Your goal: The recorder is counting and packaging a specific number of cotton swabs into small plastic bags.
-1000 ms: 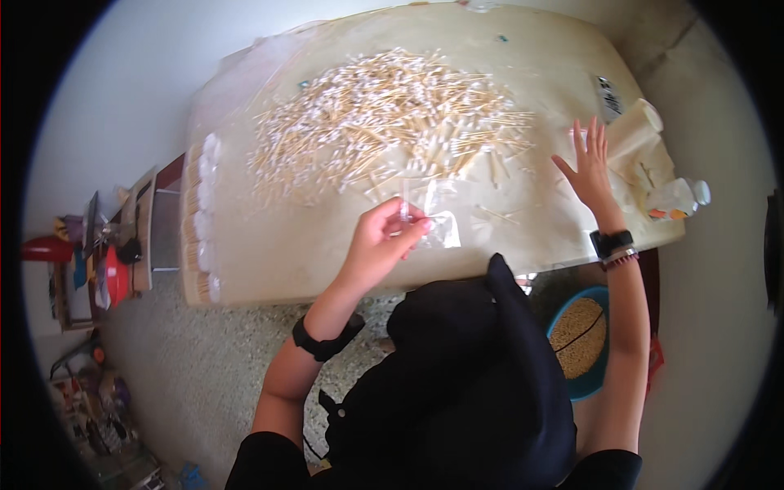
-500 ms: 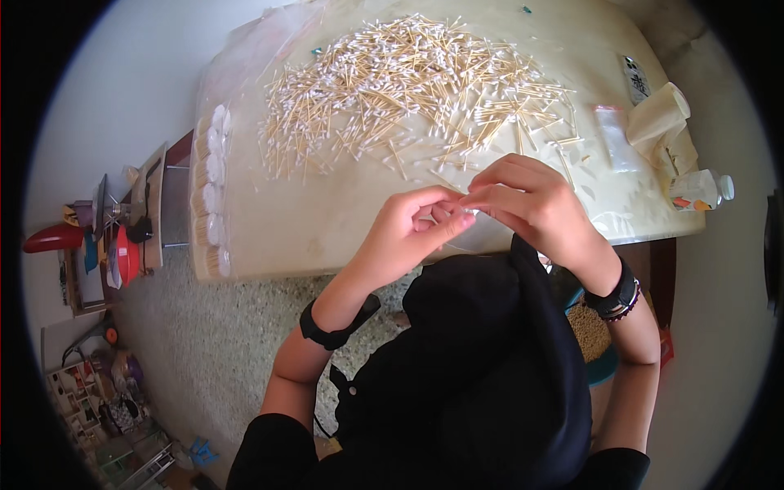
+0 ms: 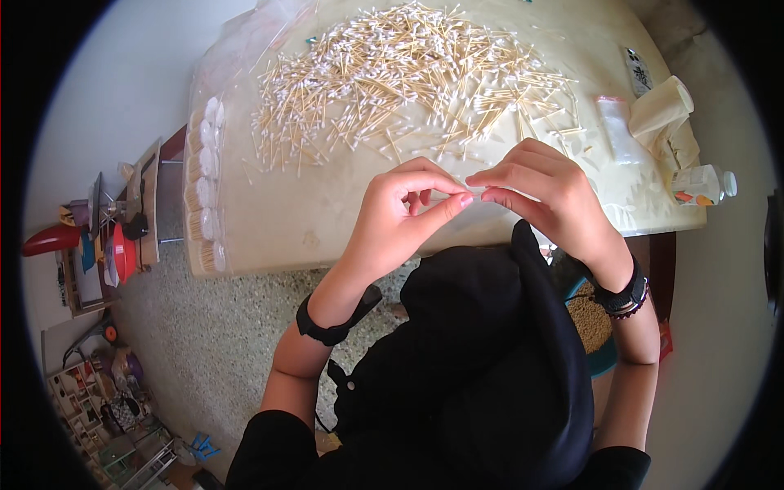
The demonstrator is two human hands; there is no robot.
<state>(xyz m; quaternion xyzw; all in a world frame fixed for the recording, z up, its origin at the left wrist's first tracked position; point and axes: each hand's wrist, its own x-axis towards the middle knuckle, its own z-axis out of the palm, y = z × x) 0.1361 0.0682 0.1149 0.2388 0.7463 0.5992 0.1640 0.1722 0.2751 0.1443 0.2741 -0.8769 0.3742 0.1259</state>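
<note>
My left hand [image 3: 406, 206] is raised over the table's near edge, with thumb and forefinger pinched on something thin and pale, perhaps clear plastic, that I cannot make out. Opposite it, my right hand [image 3: 549, 186] curls its fingers in at the same spot. Its thumb and forefinger tips stand slightly apart, the thin thing between them barely showing. Beyond both hands spreads a wide, loose heap of cotton swabs [image 3: 392, 77] with white tips and pale sticks. Several swabs lie scattered toward me.
Clear packs of cotton swabs [image 3: 204, 175] line the left side of the pale-covered table [image 3: 302, 233]. At the right are flat clear plastic bags [image 3: 618, 135], a beige roll [image 3: 660, 110] and a white-capped bottle [image 3: 698, 186]. Below sits a teal basin [image 3: 602, 359] of tan grains.
Both hands have risen slightly, away from me. My right thumb and forefinger have parted a little, and my left fingers have straightened into a flatter pinch.
</note>
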